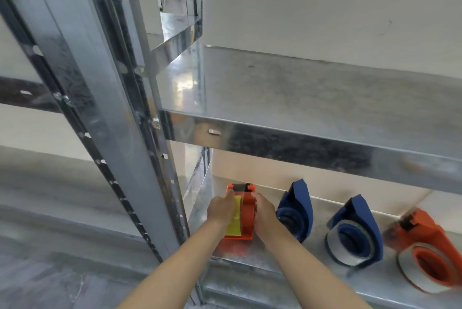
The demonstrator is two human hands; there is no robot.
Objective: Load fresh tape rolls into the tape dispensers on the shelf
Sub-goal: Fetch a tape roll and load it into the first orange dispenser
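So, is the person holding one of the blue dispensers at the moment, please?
No, the left hand and the right hand both grip the orange dispenser, while the nearest blue dispenser stands untouched to its right.

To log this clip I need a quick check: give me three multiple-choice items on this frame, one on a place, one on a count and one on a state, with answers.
1. Where does the orange dispenser between the hands stand?
A) left end of the lower shelf
B) upper shelf
C) floor

2. How many dispensers are on that shelf?
A) two
B) four
C) six

3. What are the hands doing?
A) both hang free
B) only one touches a dispenser
C) both hold the same dispenser

Answers:
1 A: every other dispenser lies to its right.
2 B: besides the held one there are a first blue dispenser, a second blue dispenser and a second orange dispenser.
3 C: the left hand and the right hand flank it, with the yellow tape between them.
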